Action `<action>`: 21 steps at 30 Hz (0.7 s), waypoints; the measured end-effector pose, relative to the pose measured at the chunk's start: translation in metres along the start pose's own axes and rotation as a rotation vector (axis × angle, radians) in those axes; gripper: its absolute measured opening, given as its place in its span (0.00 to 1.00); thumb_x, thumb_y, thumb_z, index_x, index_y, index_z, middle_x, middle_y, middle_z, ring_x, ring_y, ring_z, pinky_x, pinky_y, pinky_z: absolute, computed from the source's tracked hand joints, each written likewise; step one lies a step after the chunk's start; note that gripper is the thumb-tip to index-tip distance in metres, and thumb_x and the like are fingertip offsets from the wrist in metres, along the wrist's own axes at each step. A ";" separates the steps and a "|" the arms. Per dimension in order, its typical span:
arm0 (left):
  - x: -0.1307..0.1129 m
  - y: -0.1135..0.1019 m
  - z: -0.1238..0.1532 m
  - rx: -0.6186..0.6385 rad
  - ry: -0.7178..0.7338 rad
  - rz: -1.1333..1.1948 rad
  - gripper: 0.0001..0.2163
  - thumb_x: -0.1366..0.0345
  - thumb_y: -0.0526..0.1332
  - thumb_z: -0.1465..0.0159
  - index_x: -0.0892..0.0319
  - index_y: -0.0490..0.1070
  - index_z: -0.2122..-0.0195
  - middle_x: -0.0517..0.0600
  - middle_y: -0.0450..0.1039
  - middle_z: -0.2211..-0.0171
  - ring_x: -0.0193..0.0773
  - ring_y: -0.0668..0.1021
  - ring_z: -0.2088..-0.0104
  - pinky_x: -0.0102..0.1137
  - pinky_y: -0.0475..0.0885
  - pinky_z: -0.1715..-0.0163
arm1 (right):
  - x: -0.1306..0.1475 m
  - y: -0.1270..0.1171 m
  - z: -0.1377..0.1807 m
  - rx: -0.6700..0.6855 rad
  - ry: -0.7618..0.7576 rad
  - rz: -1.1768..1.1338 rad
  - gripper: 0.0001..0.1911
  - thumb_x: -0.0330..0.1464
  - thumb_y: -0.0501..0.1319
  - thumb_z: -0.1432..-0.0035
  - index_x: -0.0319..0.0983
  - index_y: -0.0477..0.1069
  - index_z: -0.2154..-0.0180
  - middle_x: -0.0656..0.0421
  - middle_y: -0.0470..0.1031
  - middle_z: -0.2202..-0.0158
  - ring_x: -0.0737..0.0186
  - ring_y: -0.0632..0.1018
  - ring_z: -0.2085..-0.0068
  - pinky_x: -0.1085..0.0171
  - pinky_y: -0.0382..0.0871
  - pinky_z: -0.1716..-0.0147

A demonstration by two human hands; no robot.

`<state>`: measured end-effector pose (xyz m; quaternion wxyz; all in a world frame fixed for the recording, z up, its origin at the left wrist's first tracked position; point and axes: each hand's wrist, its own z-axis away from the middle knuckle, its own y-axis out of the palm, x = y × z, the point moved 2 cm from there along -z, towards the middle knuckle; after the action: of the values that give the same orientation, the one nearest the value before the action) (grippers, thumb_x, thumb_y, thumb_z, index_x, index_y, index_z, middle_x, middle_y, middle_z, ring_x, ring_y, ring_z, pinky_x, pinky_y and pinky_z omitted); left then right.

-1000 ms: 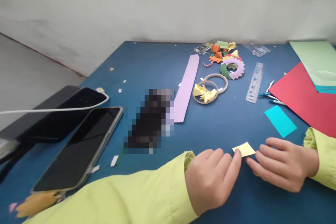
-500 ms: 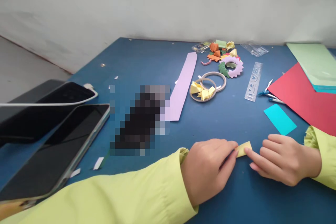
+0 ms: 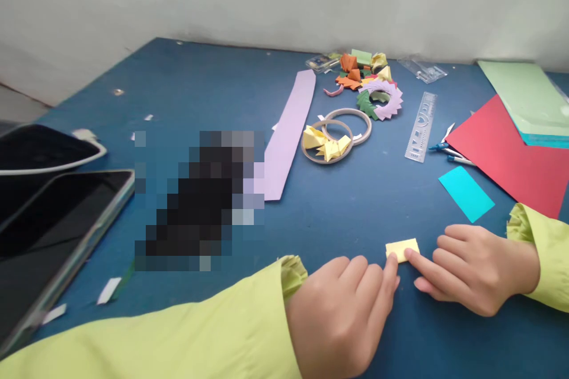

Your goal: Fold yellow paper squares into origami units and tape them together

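Observation:
A small folded piece of yellow paper [image 3: 402,248] lies flat on the blue table, its upper part showing past my fingertips. My left hand [image 3: 344,311] is closed, its other fingers curled, with the index fingertip pressing the paper's lower left edge. From the right, my right hand [image 3: 473,269] presses the paper's middle with its index finger; its remaining fingers are folded in and the thumb is tucked beneath. A turquoise paper rectangle [image 3: 466,193] rests just beyond my right hand.
Two tape rolls [image 3: 370,124] ringed with yellow folded pieces, a paper ring [image 3: 391,112] and a clear stencil ruler [image 3: 421,127] lie behind. Red paper [image 3: 518,160] and green sheets [image 3: 528,95] are at right. A lilac strip [image 3: 291,136] and a tablet [image 3: 66,231] lie leftward.
My left index finger has shifted from pinching the yellow paper's left end to pressing its near edge from above. The paper has turned slightly and lies flatter. The camera view has shifted right.

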<state>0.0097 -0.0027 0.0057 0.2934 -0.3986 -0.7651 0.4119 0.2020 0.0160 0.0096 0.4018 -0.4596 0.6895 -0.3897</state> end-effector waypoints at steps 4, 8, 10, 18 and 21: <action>-0.003 -0.002 0.001 0.038 0.005 -0.005 0.10 0.70 0.58 0.38 0.72 0.70 0.59 0.46 0.66 0.80 0.36 0.68 0.81 0.34 0.56 0.84 | 0.001 0.000 0.000 0.010 -0.006 0.003 0.16 0.32 0.59 0.41 0.23 0.70 0.57 0.62 0.64 0.82 0.67 0.65 0.82 0.62 0.55 0.83; -0.008 -0.001 0.002 -0.017 -0.027 -0.001 0.09 0.71 0.56 0.38 0.72 0.71 0.61 0.47 0.66 0.81 0.37 0.66 0.82 0.35 0.53 0.84 | 0.000 -0.001 0.000 0.011 -0.040 -0.022 0.16 0.32 0.59 0.41 0.23 0.70 0.58 0.61 0.65 0.82 0.67 0.65 0.82 0.62 0.55 0.84; -0.011 0.001 0.003 -0.056 -0.063 0.006 0.09 0.71 0.55 0.38 0.71 0.71 0.61 0.47 0.65 0.82 0.37 0.66 0.82 0.36 0.52 0.84 | -0.001 -0.002 -0.001 0.014 -0.051 -0.039 0.15 0.32 0.59 0.41 0.23 0.71 0.59 0.61 0.66 0.82 0.67 0.64 0.82 0.63 0.54 0.85; -0.013 -0.001 0.002 -0.020 -0.107 0.020 0.08 0.71 0.55 0.37 0.70 0.71 0.61 0.46 0.65 0.82 0.36 0.66 0.82 0.35 0.53 0.84 | -0.002 -0.004 -0.003 0.028 -0.061 -0.082 0.14 0.31 0.59 0.41 0.24 0.71 0.59 0.62 0.64 0.83 0.67 0.64 0.82 0.63 0.54 0.85; -0.006 -0.004 0.001 0.024 -0.057 0.030 0.09 0.71 0.57 0.37 0.71 0.70 0.58 0.46 0.67 0.81 0.35 0.67 0.82 0.35 0.56 0.85 | -0.002 -0.003 -0.002 0.024 -0.023 -0.082 0.14 0.30 0.58 0.40 0.25 0.70 0.57 0.64 0.64 0.83 0.68 0.64 0.82 0.63 0.54 0.85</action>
<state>0.0107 -0.0091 0.0077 0.2700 -0.3946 -0.7622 0.4364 0.2019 0.0175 0.0136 0.3987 -0.4872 0.6608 -0.4087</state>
